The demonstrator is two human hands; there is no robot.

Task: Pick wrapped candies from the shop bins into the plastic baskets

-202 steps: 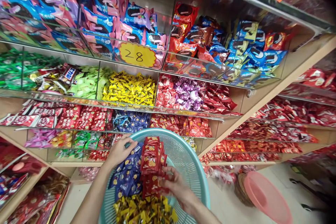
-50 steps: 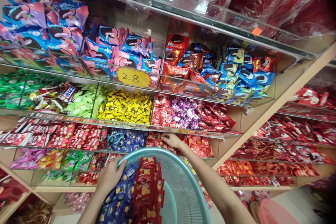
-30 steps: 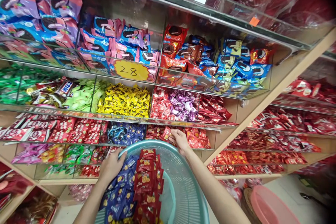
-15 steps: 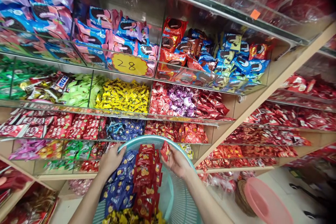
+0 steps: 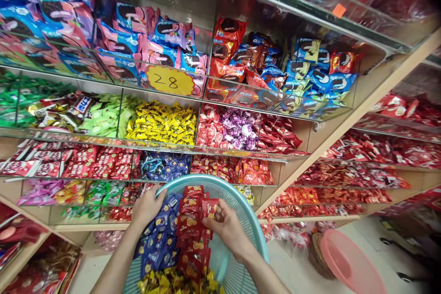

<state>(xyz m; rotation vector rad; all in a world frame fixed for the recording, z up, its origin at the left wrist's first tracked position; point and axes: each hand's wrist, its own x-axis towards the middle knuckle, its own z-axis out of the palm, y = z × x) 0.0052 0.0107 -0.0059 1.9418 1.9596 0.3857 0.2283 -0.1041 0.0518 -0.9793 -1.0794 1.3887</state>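
My left hand [image 5: 147,205] grips the far left rim of a teal mesh basket [image 5: 246,220] and holds it up before the sweet shelves. Inside lie rows of blue packets [image 5: 159,236], red packets [image 5: 192,234] and yellow sweets [image 5: 175,282] at the near side. Over the red row, my right hand [image 5: 225,229] pinches one red packet [image 5: 209,208]. The shelf bin of matching red packets [image 5: 220,169] is just beyond the basket's far rim.
Glass-fronted shelves hold cookie packs [image 5: 165,43], yellow sweets [image 5: 161,121], green sweets [image 5: 103,117] and red bars [image 5: 86,165]. A yellow tag reading 28 [image 5: 169,81] hangs on the glass. A pink basin [image 5: 347,262] sits on the floor at right.
My right hand reached into the red packet bin, took a packet, and came back down over the basket's red row. The left hand stayed on the rim.
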